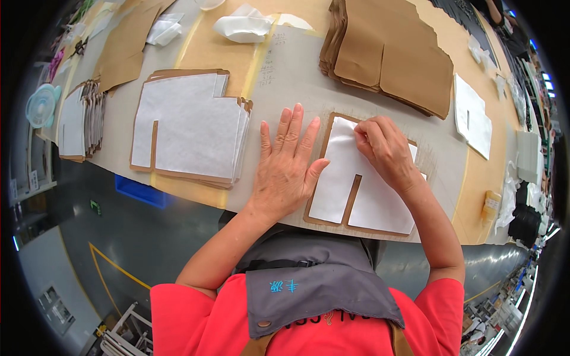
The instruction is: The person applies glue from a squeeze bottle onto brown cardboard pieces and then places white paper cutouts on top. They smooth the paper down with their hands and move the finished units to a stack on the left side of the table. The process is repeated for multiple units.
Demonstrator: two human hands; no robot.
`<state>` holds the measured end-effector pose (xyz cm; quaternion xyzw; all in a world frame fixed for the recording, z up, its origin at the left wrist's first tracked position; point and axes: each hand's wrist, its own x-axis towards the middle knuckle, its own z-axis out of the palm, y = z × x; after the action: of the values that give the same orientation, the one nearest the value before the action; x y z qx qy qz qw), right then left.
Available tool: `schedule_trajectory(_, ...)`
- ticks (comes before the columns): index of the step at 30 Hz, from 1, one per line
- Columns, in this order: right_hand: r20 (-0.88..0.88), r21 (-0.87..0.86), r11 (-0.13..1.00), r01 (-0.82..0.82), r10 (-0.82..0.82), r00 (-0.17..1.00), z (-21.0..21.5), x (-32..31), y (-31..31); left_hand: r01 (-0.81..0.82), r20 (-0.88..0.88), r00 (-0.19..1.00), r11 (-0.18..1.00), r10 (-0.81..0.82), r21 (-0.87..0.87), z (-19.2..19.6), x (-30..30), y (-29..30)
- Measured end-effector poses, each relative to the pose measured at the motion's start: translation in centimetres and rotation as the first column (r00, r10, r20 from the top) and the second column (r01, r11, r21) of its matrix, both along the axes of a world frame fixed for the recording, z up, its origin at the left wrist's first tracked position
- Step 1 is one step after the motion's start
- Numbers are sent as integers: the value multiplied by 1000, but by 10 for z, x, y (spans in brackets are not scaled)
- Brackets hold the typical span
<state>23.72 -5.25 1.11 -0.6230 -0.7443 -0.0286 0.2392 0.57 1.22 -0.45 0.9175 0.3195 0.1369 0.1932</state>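
Along the near edge of the pale grey tabletop [297, 77], a white, slotted paper-like sheet [386, 204] lies on a brown cardboard panel [354, 196], right of the left hand [286, 160] and partly beneath the right hand [386, 148]. The left spreads wide; the right bunches its fingers at the sheet's upper part, its grip impossible to tell.

Bright, even light washes the table [439, 169] and white sheet [332, 187], with shadows faint and soft. Strip lights [527, 310] glow at the lower right rim; glare streaks the floor [496, 259] near them. Sharp at centre, the fisheye view bends and softens toward blackened edges.
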Motion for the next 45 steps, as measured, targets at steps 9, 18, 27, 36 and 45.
schedule_trajectory(9,-54,-86,996,16,-21,998,10,-6,5,-2,21,1000,1000,2,-8,0,2,1)
schedule_trajectory(18,76,-173,985,-5,18,997,11,-6,16,-15,50,999,1000,13,27,-1,2,1)
schedule_trajectory(27,50,131,983,-133,127,991,-8,6,5,15,73,997,1000,-15,-2,1,7,4)
schedule_trajectory(36,-46,142,982,-121,128,991,-3,18,-18,138,251,961,989,-119,-61,-2,30,17)
schedule_trajectory(45,-281,-387,899,-206,98,955,31,32,6,170,325,936,982,-135,-79,-1,29,18)
